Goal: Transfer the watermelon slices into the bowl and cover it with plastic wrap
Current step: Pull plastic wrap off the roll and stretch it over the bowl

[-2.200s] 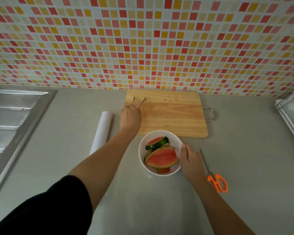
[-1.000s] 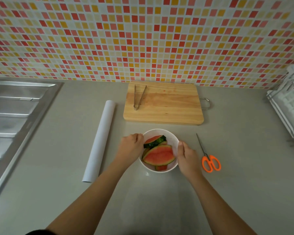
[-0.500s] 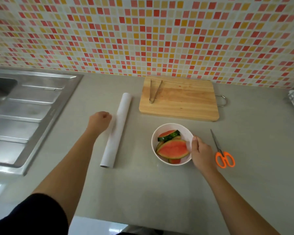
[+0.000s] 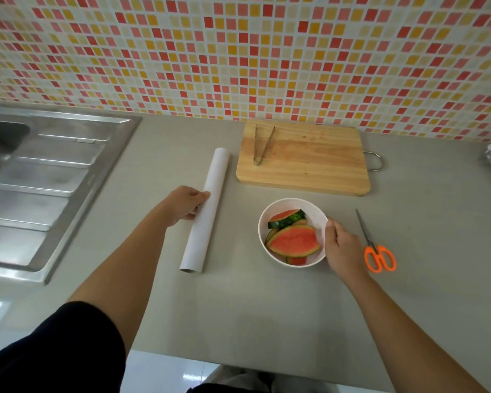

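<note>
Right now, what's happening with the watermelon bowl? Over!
Left-hand grip on wrap roll. Right-hand grip pinches bowl rim. Watermelon slices inside, bowl uncovered. Nothing between roll and bowl.

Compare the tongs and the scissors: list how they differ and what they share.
The tongs lie on the cutting board; the scissors lie on the countertop. The tongs are all metal; the scissors have orange handles. The tongs' arms spread in a V; the scissors' blades are closed. Shared: both lie flat, untouched.

Black left sleeve, probably short, bare forearms
</note>
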`<action>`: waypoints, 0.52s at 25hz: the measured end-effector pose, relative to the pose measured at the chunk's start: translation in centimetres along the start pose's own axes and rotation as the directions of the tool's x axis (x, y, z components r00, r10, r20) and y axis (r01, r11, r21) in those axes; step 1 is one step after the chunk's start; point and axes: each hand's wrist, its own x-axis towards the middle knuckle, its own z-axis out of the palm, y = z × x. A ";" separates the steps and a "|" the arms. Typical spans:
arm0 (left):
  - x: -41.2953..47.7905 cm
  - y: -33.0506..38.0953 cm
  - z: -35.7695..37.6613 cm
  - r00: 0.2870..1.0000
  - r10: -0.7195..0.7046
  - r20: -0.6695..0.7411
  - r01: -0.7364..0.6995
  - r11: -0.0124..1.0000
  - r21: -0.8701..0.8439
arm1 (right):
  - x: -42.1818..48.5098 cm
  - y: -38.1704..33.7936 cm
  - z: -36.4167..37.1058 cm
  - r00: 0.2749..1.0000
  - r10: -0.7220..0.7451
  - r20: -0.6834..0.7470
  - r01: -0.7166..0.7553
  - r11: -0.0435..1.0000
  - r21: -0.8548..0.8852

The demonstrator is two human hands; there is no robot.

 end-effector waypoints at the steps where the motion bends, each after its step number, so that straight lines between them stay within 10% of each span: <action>1: 0.0 -0.1 -0.1 1.000 -0.002 0.021 0.003 0.999 -0.038 | 0.0 0.0 0.0 1.000 -0.009 0.007 0.009 1.000 0.008; 6: -0.7 -0.9 -0.6 0.990 0.031 0.136 0.015 0.945 -0.327 | -0.2 0.4 -0.7 0.983 0.097 0.153 -0.104 0.994 0.037; 13: -3.5 6.8 2.0 0.898 0.404 0.171 -0.199 0.723 -0.662 | 0.1 -4.0 -2.1 0.952 -0.231 -0.201 0.258 0.959 0.121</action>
